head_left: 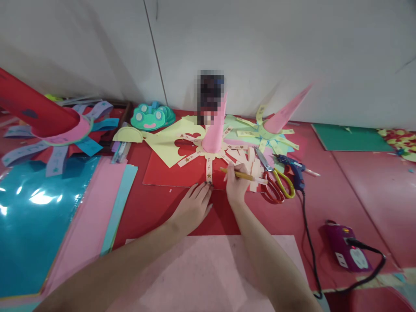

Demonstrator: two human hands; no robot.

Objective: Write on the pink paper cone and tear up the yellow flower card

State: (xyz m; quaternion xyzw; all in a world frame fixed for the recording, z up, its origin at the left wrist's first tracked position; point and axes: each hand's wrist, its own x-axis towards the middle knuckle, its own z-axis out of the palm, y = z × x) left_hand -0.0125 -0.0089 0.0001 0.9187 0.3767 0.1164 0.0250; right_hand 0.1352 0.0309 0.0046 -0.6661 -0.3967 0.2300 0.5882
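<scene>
My right hand [237, 186] is closed around a gold marker pen [243, 174], its tip pointing left toward a cream paper strip [209, 164]. Letters and a gold star are on that strip. My left hand [192, 203] lies flat with fingers stretched out, its fingertips at the strip's lower end. The strip is one of several spreading from the scalloped base of a pink paper cone [214, 130]. Beneath it is a red board [162, 171]. Loose cream strips [255, 167] lie just right of my right hand.
Scissors [275, 184] and a blue glue gun [292, 167] lie to the right, with a cable running to a purple power socket [346, 249]. Another pink cone [289, 110] stands behind. A red cone [39, 110], green frog cutouts [151, 117] and coloured sheets [42, 216] are at left.
</scene>
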